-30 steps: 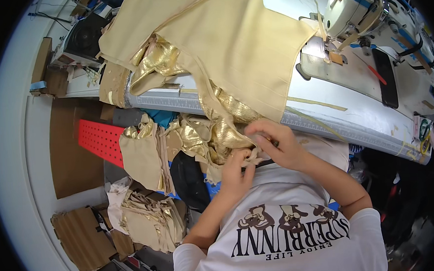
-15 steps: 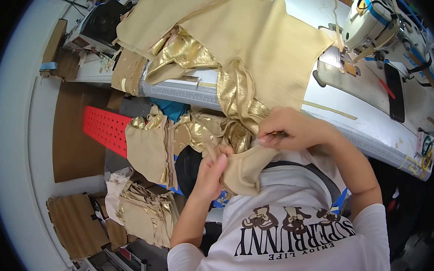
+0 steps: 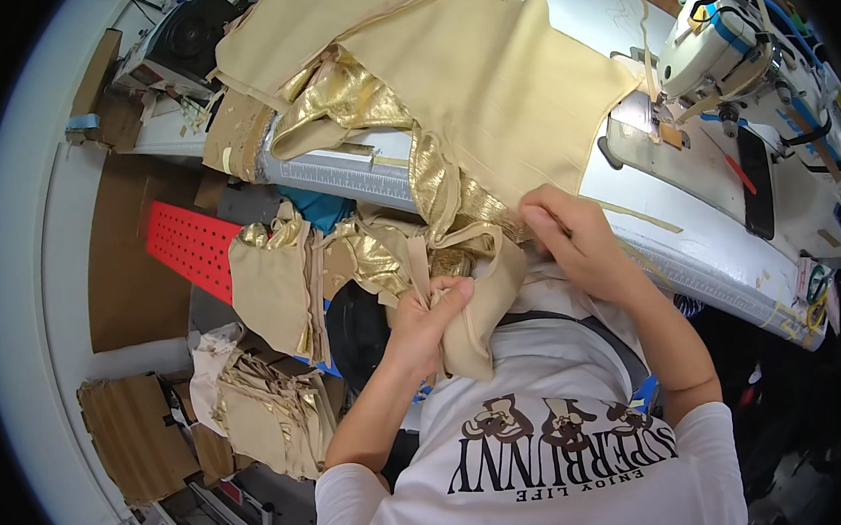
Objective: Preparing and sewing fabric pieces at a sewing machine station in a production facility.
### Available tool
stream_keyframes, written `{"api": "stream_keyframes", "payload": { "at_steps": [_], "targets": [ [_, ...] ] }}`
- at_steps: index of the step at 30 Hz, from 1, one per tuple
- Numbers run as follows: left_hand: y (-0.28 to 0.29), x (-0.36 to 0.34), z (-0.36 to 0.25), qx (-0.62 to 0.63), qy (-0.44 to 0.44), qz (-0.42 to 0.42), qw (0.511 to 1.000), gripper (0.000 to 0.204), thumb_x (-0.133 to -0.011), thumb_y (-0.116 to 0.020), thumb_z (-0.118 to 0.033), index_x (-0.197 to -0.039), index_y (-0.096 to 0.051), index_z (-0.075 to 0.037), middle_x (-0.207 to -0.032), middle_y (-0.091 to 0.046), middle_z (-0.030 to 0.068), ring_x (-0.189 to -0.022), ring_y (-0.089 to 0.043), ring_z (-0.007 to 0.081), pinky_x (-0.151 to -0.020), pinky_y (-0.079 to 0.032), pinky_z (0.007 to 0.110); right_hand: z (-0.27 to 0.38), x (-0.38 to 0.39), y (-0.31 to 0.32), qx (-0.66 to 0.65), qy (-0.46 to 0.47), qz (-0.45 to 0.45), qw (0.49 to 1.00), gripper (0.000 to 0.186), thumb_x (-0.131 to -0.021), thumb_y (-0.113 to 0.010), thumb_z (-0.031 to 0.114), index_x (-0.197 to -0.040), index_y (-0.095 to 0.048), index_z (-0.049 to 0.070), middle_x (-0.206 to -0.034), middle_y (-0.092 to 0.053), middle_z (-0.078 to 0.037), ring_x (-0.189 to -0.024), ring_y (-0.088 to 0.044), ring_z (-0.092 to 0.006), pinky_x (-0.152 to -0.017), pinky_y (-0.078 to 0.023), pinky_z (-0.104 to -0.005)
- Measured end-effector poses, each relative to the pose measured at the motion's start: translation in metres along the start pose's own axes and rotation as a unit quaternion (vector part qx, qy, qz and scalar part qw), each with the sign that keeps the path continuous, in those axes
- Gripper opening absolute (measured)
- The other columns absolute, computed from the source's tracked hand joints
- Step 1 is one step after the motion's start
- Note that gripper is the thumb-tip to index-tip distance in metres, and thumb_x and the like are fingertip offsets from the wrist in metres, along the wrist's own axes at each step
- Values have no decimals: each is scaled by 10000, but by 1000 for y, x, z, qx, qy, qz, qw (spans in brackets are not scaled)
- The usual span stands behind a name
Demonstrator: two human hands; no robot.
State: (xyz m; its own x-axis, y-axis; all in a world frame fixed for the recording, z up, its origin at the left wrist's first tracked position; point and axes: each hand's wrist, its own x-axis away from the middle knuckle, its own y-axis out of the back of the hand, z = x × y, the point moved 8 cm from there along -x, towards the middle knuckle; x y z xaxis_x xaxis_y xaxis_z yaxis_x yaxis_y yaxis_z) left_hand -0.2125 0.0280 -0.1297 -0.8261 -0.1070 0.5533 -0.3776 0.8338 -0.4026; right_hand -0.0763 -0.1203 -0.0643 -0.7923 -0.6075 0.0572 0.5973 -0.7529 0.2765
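My left hand is closed on a beige fabric piece with a seamed, curved edge, held in front of my shirt. A narrow strip of the same cloth stands up between its thumb and fingers. My right hand is curled closed by the upper right edge of that piece. What lies inside its fingers is mostly hidden; only a small dark spot shows there. Just above, gold metallic fabric hangs over the table edge, joined to or lying under a large beige panel.
A white sewing machine stands at the right of the table, with a black phone beside it. Along the front edge runs a ruler strip. Stacked cut pieces, a red perforated board and a cardboard box are at left.
My right hand has moved up and slightly right, its fingers turning away. The beige piece has opened into a curved loop, and my left hand has shifted a little to the right.
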Motion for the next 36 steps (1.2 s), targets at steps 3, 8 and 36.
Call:
{"api": "stream_keyframes", "payload": {
  "at_steps": [3,8,36],
  "targets": [
    [0,-1,1,9,-2,-13,1000,206,-919,-699,-174,-1019,-648,-1,-896,-685,64,-770,-656,110,-661,-536,259,6,25,-14,-54,10,64,996,183,-1012,-495,161,-938,-530,-2,-774,-501,-84,-683,-492,-146,-645,-427,-311],
    [-2,-3,1,9,7,-17,1000,200,-916,-701,-184,-999,-652,-8,-895,-687,60,-758,-654,108,-661,-537,258,3,47,-36,-28,15,146,989,133,-1007,-479,126,-1041,-540,13,-779,-553,-127,-690,-547,-243,-658,-446,-346],
    [-7,-2,2,11,-3,-15,1000,197,-914,-707,-201,-969,-680,-14,-861,-694,35,-723,-640,82,-645,-517,239,9,50,-45,29,55,121,991,138,-979,-495,79,-1088,-542,10,-811,-567,-203,-733,-561,-395,-649,-426,-434]
  ]
}}
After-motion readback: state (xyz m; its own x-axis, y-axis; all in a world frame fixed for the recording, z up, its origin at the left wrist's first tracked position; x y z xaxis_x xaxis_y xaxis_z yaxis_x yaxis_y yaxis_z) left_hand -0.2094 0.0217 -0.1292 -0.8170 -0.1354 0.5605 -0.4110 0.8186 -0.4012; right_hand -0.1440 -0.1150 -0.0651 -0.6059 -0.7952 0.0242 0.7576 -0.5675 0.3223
